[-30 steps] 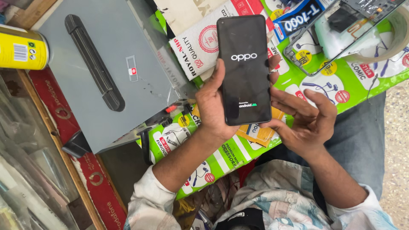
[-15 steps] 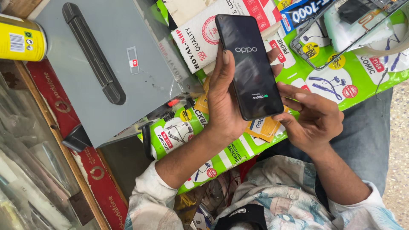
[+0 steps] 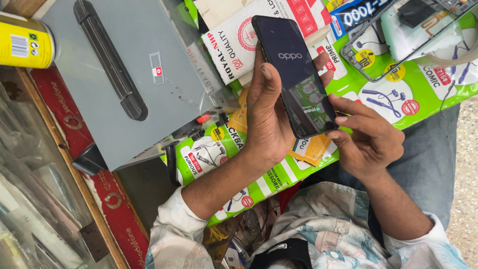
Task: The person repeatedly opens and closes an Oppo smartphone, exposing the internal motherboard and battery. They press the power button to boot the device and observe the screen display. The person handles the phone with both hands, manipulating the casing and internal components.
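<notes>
My left hand (image 3: pixel 266 117) grips a black smartphone (image 3: pixel 297 74) from its left side, thumb lying along the edge of the lit screen, which shows a boot logo. Fingertips of that hand wrap round the phone's far edge. The phone is tilted, its top toward the upper left. My right hand (image 3: pixel 371 139) sits just below and to the right, fingers spread, with two fingertips touching the phone's lower right corner. Both hands are raised above my lap and the green packaging.
A grey metal box (image 3: pixel 124 74) with a black handle lies at the left, beside a yellow can (image 3: pixel 22 42). Green accessory packets (image 3: pixel 398 94) and white cartons (image 3: pixel 234 40) lie under the hands. A phone frame (image 3: pixel 403 35) rests at the upper right. A red-edged glass counter (image 3: pixel 45 199) runs along the left.
The phone has tilted further, with its top swinging left. My right hand's fingers have straightened and come up to the phone's lower corner. The left hand kept its grip.
</notes>
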A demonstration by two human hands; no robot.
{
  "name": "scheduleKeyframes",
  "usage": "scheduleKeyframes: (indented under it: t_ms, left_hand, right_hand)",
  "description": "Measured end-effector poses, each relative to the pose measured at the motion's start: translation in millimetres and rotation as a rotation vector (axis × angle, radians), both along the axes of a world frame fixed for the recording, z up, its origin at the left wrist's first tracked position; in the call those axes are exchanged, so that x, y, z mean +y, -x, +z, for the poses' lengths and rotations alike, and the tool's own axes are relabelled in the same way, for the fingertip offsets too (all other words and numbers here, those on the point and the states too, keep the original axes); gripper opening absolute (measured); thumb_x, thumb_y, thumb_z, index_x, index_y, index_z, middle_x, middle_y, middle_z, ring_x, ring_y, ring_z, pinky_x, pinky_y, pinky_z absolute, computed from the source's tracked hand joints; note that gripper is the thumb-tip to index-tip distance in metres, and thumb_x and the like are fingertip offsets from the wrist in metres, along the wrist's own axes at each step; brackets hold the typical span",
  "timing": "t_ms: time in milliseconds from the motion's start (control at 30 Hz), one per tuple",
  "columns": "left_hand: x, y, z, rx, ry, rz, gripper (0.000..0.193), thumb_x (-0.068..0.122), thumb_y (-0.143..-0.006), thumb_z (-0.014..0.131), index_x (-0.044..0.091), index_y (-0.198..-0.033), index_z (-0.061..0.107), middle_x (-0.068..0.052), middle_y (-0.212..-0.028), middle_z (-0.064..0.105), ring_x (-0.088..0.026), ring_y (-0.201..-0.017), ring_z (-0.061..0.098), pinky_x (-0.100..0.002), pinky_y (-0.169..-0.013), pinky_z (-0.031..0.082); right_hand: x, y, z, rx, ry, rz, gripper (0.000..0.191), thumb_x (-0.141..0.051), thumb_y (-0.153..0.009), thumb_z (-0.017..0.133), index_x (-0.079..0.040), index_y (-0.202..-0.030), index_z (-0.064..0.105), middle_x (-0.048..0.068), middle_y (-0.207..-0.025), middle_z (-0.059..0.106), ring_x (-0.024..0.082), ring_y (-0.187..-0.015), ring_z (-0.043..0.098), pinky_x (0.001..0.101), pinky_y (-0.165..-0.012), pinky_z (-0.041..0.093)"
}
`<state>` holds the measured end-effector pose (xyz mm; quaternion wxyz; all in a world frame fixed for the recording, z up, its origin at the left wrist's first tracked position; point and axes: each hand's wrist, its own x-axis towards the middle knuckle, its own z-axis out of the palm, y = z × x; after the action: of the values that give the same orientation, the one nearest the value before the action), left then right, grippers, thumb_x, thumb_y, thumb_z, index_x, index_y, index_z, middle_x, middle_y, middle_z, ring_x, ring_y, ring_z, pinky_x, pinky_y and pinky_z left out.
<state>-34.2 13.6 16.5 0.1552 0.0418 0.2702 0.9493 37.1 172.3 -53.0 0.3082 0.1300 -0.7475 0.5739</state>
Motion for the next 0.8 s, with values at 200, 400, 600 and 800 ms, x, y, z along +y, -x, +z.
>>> scheduleKeyframes:
  t_ms: [200, 400, 600, 800]
  left_hand:
    - [0.4, -0.1, -0.9, 0.001, -0.002, 0.006, 0.062, 0.040, -0.113, 0.061, 0.015, -0.159, 0.027, -0.013, -0.145, 0.052, -0.030, -0.135, 0.057, -0.047, -0.115, 0.051]
    - [-0.7, 1.3, -1.2, 0.004, 0.002, 0.002, 0.062, 0.039, -0.114, 0.060, 0.015, -0.160, 0.025, -0.014, -0.145, 0.053, -0.030, -0.135, 0.057, -0.046, -0.113, 0.052]
    - [-0.4, 5.9, 3.7, 0.172, 0.334, 0.099, 0.069, 0.026, -0.109, 0.069, 0.016, -0.164, 0.028, -0.014, -0.140, 0.049, -0.026, -0.127, 0.060, -0.039, -0.102, 0.057]
    - [-1.9, 0.0, 9.0, 1.062, 1.409, 0.357, 0.070, 0.020, -0.103, 0.079, 0.024, -0.158, 0.035, -0.007, -0.154, 0.033, -0.028, -0.138, 0.039, -0.035, -0.109, 0.048]
  right_hand:
    - [0.0, 0.2, 3.1, 0.039, -0.062, -0.030, 0.019, -0.005, -0.097, 0.079, 0.001, -0.109, 0.065, 0.025, -0.123, 0.069, 0.030, -0.109, 0.075, 0.0334, -0.092, 0.064]
    - [-3.9, 0.4, 9.2, 0.024, -0.018, 0.007, 0.017, 0.005, -0.097, 0.078, 0.001, -0.110, 0.069, 0.022, -0.135, 0.058, 0.032, -0.113, 0.074, 0.0370, -0.097, 0.063]
    - [2.3, 1.8, 12.7, -0.067, 0.169, 0.113, 0.028, -0.011, -0.093, 0.080, 0.003, -0.112, 0.067, 0.021, -0.128, 0.060, 0.032, -0.118, 0.069, 0.0432, -0.104, 0.061]
    - [13.9, 1.7, 0.2, -0.153, 0.724, 0.290, 0.055, -0.029, -0.099, 0.078, 0.007, -0.136, 0.060, 0.019, -0.134, 0.065, 0.025, -0.122, 0.067, 0.0380, -0.108, 0.058]
